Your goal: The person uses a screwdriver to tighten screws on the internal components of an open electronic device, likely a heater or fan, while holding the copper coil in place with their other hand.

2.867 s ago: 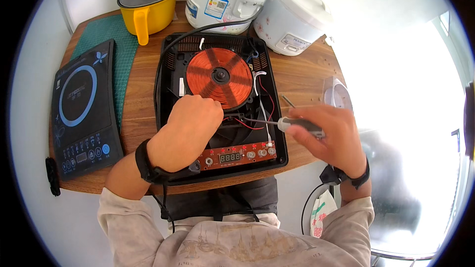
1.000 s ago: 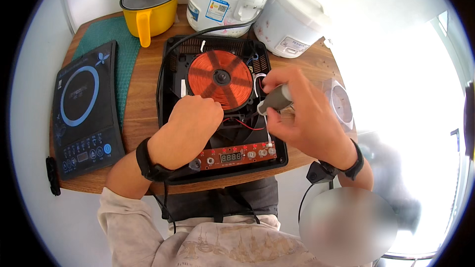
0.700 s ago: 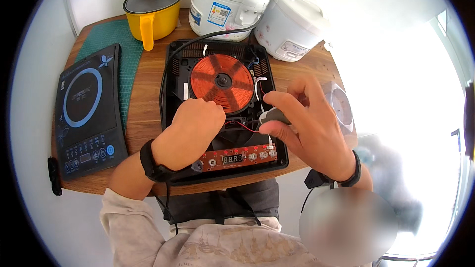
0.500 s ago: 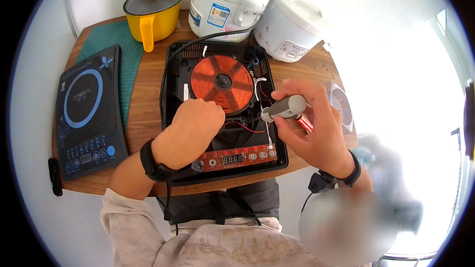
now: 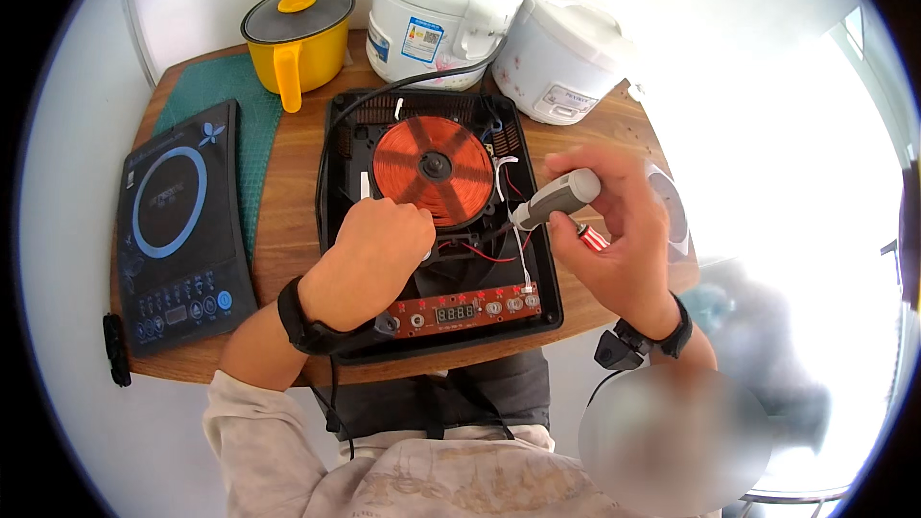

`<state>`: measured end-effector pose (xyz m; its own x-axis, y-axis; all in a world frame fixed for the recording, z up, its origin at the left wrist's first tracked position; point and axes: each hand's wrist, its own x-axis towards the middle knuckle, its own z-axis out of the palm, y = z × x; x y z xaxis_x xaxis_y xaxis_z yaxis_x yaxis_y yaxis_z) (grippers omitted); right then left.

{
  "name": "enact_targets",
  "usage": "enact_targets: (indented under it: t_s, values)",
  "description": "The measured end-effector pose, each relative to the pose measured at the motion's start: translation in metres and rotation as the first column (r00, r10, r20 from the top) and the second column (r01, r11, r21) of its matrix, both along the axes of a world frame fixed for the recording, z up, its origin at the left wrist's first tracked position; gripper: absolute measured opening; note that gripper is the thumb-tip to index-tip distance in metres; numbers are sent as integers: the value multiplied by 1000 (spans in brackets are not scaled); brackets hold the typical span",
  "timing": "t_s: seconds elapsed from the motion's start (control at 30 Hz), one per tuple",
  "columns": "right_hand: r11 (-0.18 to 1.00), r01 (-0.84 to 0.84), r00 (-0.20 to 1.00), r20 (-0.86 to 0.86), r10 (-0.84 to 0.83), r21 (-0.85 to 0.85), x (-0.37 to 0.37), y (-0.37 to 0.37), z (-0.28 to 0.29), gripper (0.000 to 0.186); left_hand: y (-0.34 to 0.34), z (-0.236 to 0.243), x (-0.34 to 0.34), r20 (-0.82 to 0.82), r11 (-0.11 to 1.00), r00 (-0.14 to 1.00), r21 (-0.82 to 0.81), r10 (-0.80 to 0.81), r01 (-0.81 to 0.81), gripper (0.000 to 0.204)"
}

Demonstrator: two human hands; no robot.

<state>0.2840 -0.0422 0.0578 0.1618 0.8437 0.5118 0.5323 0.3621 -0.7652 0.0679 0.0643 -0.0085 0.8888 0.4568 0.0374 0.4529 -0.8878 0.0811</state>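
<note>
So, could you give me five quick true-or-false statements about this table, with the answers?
1. The right hand holds a grey screwdriver. True.
2. The copper-coloured winding is square. False: the coil is round.
3. A white rice cooker stands right of the yellow pot. True.
4. That pot has no cover. False: its lid is on.
5. The left hand grips the pot's handle. False: the left hand is over the opened black base.
</note>
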Motion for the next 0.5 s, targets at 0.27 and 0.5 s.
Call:
enact_targets:
  t_s: [0.27, 0.5]
  values:
    - [999, 51, 880, 473, -37, -18, 13, 0, 16, 45, -1, 2, -6, 45, 1000, 999, -1, -29, 29, 34]
    - [1000, 4, 929, 370, -14, 28, 5, 2, 11, 44, -1, 0, -8, 92, 999, 995, 2, -48, 47, 34]
